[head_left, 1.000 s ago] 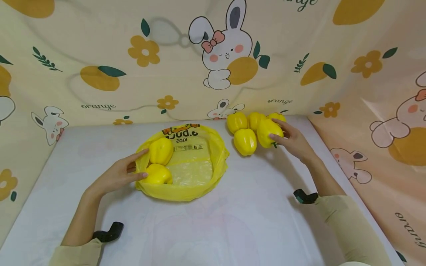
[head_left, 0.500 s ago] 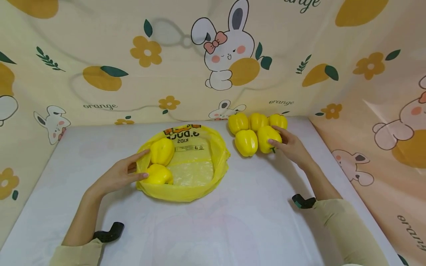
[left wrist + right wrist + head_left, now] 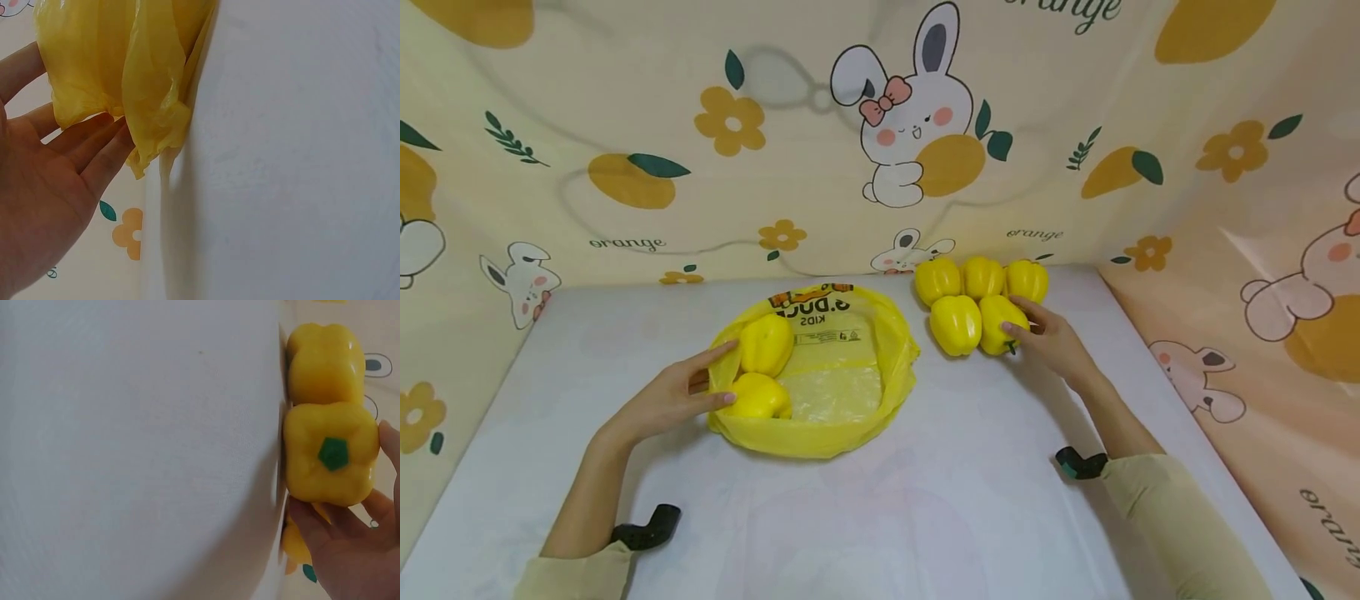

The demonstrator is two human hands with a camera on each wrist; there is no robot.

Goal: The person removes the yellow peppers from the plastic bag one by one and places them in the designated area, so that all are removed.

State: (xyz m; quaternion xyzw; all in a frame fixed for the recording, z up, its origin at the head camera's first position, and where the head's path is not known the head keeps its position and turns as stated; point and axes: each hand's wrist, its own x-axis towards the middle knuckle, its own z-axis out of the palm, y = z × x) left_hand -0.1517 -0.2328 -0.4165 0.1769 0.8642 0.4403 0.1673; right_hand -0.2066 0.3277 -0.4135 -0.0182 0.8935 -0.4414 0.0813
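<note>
My left hand (image 3: 666, 397) holds the left rim of a yellow plastic bag (image 3: 827, 433), which lies wide-mouthed on the table. Two yellow bell peppers (image 3: 766, 346) sit inside, against its left wall. In the left wrist view, several fingers (image 3: 103, 156) reach behind the hanging folds of the bag. Over at the right, my right hand (image 3: 1051, 342) grips a yellow bell pepper (image 3: 997, 321) from its right side, the green stem facing me. This pepper stands in a cluster, beside another yellow bell pepper (image 3: 956, 326) on its left.
Three more yellow bell peppers (image 3: 982, 277) form a row behind, near the back wall. The table (image 3: 865, 525) has a white cover. Cloth printed with rabbits and oranges (image 3: 805, 183) hangs at the back and along the right.
My right hand has lowered the bell pepper and drawn it slightly toward me, into the front of the cluster. The left hand and the bag have stayed in place.
</note>
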